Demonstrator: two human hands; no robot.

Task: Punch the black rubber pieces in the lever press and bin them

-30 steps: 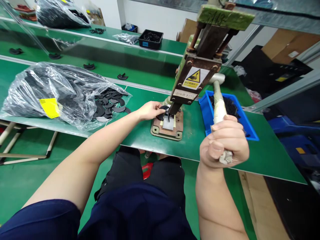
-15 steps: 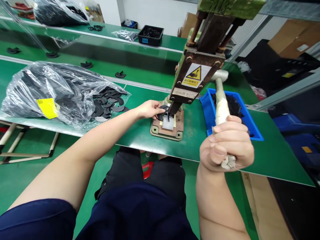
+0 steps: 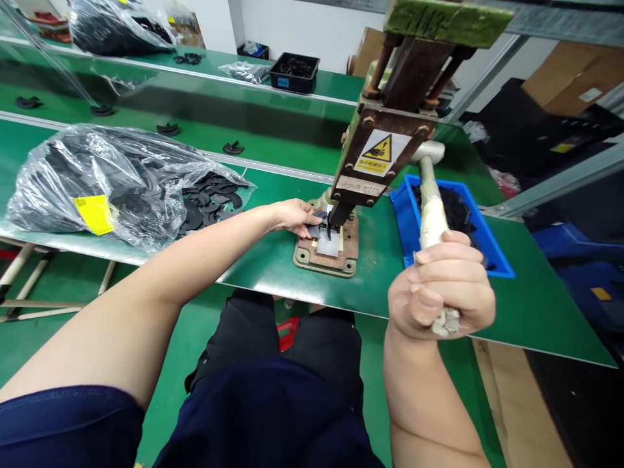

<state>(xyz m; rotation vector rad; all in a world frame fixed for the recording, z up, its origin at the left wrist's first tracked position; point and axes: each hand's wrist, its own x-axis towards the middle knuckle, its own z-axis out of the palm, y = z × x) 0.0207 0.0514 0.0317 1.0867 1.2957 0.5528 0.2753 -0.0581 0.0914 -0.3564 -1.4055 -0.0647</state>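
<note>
right grip (image 3: 441, 286) fisted round lever (image 3: 431, 208); left grip (image 3: 292, 216) pinches black part (image 3: 319, 224) under punch (image 3: 341, 211).

I see my left hand (image 3: 292, 216) pinching a black part (image 3: 319, 224) on the base of the hand press (image 3: 380, 153). My right hand (image 3: 443, 286) grips the press lever (image 3: 429, 201). A blue tray (image 3: 402, 214) sits just beside the press, a plastic bag (image 3: 107, 182) well left.
</note>
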